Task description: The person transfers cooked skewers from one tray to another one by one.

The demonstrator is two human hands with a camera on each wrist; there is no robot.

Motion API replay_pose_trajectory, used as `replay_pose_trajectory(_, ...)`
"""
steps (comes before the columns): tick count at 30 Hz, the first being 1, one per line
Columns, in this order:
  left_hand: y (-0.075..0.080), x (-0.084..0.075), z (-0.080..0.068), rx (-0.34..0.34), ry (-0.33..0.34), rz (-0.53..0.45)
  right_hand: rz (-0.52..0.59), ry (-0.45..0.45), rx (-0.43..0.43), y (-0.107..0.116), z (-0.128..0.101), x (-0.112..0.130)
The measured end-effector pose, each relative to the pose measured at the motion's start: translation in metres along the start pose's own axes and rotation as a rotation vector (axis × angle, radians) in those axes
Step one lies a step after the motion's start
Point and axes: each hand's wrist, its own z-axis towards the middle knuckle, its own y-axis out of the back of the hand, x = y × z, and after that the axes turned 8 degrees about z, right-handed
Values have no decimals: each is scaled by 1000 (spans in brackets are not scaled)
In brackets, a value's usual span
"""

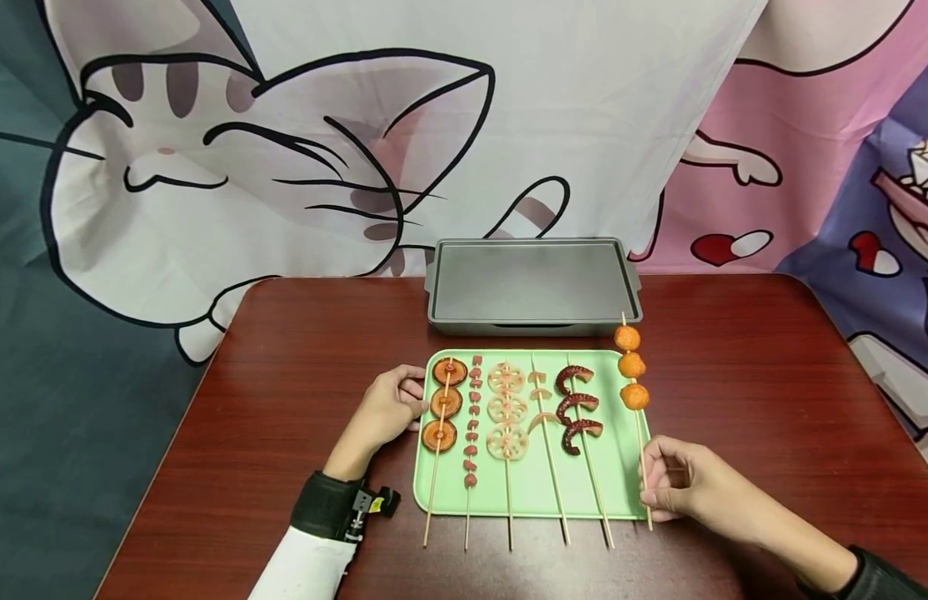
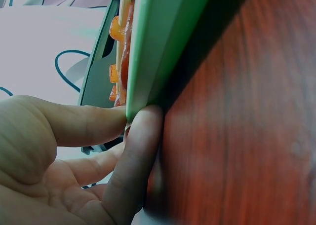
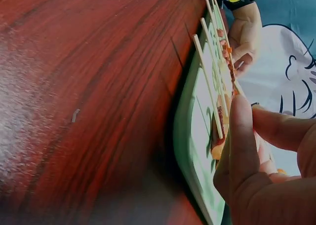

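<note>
My left hand [image 1: 389, 408] pinches the left rim of the light green tray [image 1: 539, 500], thumb on top and a finger under the edge in the left wrist view. Over the tray's right edge my right hand [image 1: 681, 479] pinches the stick of a skewer with orange balls [image 1: 631, 365]. Side by side on the tray lie skewers of mushroom slices [image 1: 446, 403], small reddish pieces [image 1: 472, 421], lotus root slices [image 1: 506, 409], thin pale curved pieces [image 1: 539, 393] and dark red curled tentacles [image 1: 580, 411]. Their sticks stick out past the near rim.
A grey rectangular grill pan [image 1: 535, 283] stands behind the tray on the reddish brown wooden table [image 1: 284, 350]. Behind the table hangs a cloth [image 1: 584, 108] with cartoon cats. The left wrist wears a black strap [image 1: 325, 504].
</note>
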Motion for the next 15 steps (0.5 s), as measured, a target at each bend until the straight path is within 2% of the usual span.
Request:
replay_pose_trajectory(6, 0, 0, 0, 4, 5, 9, -7, -66, -10, -1, -7, -2)
replay_pose_trajectory(15, 0, -2, -1, 0, 14, 21, 24, -106, 13, 0, -10, -9)
